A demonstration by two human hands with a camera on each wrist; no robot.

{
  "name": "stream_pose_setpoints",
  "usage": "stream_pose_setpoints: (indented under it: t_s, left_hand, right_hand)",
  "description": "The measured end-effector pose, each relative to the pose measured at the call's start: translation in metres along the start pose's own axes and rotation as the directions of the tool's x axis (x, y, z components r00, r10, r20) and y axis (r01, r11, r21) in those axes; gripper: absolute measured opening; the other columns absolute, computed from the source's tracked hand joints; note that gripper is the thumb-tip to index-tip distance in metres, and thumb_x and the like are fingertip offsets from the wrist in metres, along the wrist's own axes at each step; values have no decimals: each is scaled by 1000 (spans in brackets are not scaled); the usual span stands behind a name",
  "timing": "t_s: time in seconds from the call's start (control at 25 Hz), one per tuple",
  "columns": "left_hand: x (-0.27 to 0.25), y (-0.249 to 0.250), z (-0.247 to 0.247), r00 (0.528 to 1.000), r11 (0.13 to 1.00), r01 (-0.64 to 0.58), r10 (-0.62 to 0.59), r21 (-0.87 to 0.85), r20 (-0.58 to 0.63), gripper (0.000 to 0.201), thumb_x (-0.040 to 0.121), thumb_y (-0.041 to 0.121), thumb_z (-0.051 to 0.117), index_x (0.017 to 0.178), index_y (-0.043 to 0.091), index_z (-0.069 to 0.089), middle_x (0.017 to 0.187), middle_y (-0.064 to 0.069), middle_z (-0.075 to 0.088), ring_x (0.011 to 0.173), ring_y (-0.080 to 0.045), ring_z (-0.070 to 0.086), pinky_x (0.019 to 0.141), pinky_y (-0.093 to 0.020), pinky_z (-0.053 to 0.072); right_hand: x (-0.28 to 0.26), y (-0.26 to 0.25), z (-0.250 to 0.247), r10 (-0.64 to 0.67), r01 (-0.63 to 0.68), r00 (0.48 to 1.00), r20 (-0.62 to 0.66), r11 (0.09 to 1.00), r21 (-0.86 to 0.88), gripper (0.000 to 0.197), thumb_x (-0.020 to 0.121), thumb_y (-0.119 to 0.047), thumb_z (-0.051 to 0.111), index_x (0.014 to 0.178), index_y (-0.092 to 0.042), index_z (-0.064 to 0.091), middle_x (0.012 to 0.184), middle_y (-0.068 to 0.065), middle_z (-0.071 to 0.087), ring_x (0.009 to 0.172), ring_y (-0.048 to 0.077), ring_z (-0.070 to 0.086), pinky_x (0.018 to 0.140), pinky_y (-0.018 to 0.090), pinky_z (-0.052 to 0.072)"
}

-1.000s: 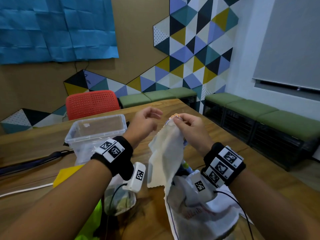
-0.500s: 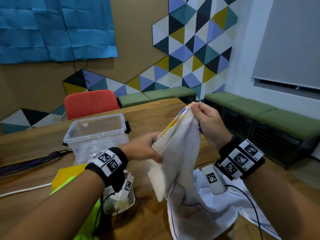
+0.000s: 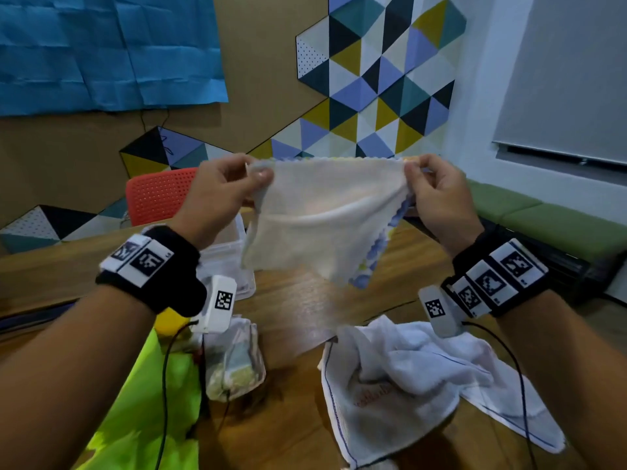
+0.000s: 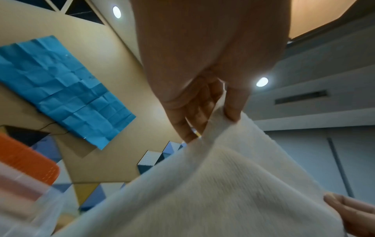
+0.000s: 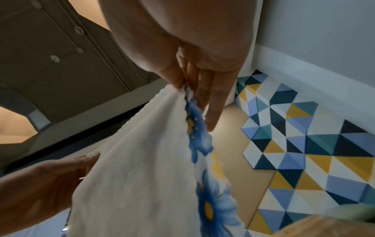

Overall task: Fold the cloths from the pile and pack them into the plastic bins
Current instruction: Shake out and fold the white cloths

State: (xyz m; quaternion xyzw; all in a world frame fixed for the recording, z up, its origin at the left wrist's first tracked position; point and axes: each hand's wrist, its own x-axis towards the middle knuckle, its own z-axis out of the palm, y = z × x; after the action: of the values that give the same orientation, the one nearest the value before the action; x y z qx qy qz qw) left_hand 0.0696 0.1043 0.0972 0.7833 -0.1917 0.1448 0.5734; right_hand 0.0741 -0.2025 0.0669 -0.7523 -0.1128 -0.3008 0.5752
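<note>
We pinch the cloth (image 3: 315, 218) by its top corners, left hand (image 3: 220, 195) and right hand (image 3: 437, 195), above the bin (image 3: 237, 266); next, we likely bring the corners together.

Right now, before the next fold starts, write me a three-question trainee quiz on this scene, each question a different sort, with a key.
1. True or false: the cream cloth lies flat on the wooden table.
2. Multiple choice: where does the left hand hold that cloth? A) a bottom corner B) a top corner C) its middle
3. Short answer: what lies crumpled on the table below the right hand?

Key
1. False. It hangs in the air, stretched between both hands.
2. B. Each hand pinches one top corner; the right wrist view shows a blue flower print on the far face.
3. A white towel with a thin blue line along its edge.
</note>
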Motion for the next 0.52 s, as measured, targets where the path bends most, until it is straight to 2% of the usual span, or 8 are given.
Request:
stream_pose_setpoints:
  t_s: [0.08, 0.12, 0.2, 0.28, 0.32, 0.4, 0.48, 0.52]
  left_hand:
    - [-3, 12, -3, 999, 999, -39, 38, 22, 12, 10, 97, 17, 65, 94, 9, 68, 93, -9, 73, 84, -25, 70, 81, -49, 60]
    - [-5, 17, -4, 999, 997, -50, 49, 65, 24, 10, 98, 18, 63, 96, 9, 67, 93, -10, 72, 83, -25, 70, 80, -53, 61]
    - [-10, 25, -6, 995, 961, -99, 91, 259, 43, 13, 102, 23, 55, 104, 12, 61, 97, -11, 67, 83, -28, 69, 69, -53, 62]
    - [-13, 29, -4, 980, 887, -194, 196, 419, 39, 12, 105, 28, 47, 106, 17, 53, 95, -6, 61, 79, -28, 65, 59, -48, 61]
    - [-15, 31, -4, 969, 850, -233, 245, 472, 36, 12, 106, 29, 45, 106, 17, 50, 93, -4, 60, 77, -26, 62, 60, -47, 58]
    - [-18, 32, -5, 955, 790, -259, 294, 555, 27, 17, 107, 31, 42, 107, 16, 48, 86, -5, 61, 72, -23, 60, 61, -42, 54]
    - [-20, 30, -4, 970, 758, -224, 234, 613, 64, 19, 107, 34, 39, 106, 16, 47, 78, -6, 61, 63, -23, 59, 55, -36, 48]
    - [-23, 27, -4, 981, 754, -189, 179, 629, 80, 20, 108, 35, 38, 105, 17, 46, 76, -8, 61, 61, -24, 59, 52, -34, 47]
  right_hand:
    - [-3, -12, -1, -63, 61, 997, -51, 997, -44, 22, 103, -29, 52, 82, -28, 60, 68, -1, 62, 64, 11, 58, 61, 38, 53]
    - [-4, -16, -2, -86, 82, 995, -52, 994, -71, 21, 103, -28, 52, 84, -26, 60, 68, -3, 62, 63, 9, 58, 61, 35, 51]
    - [-6, -20, -4, -104, 100, 994, -36, 990, -105, 20, 102, -31, 53, 86, -21, 62, 70, -1, 64, 65, 14, 59, 62, 42, 53]
    - [-7, -25, -6, -118, 117, 993, 1, 985, -124, 23, 102, -32, 52, 86, -18, 60, 70, 7, 64, 65, 18, 58, 65, 47, 54]
    - [-10, -27, -5, -108, 112, 993, 37, 982, -151, 25, 102, -32, 52, 85, -15, 59, 71, 12, 63, 65, 18, 58, 66, 46, 54]
    - [-15, -29, -3, -118, 118, 993, 8, 978, -170, 26, 103, -29, 50, 85, -11, 56, 68, 11, 61, 63, 11, 55, 62, 34, 51]
    - [-18, -27, -3, -110, 96, 991, -81, 982, -160, 24, 104, -28, 47, 84, -18, 54, 68, 0, 58, 64, 9, 54, 61, 27, 47]
    - [-21, -24, 0, -67, 56, 994, -81, 990, -131, 24, 104, -30, 46, 82, -23, 53, 71, -1, 58, 68, 13, 57, 63, 30, 49]
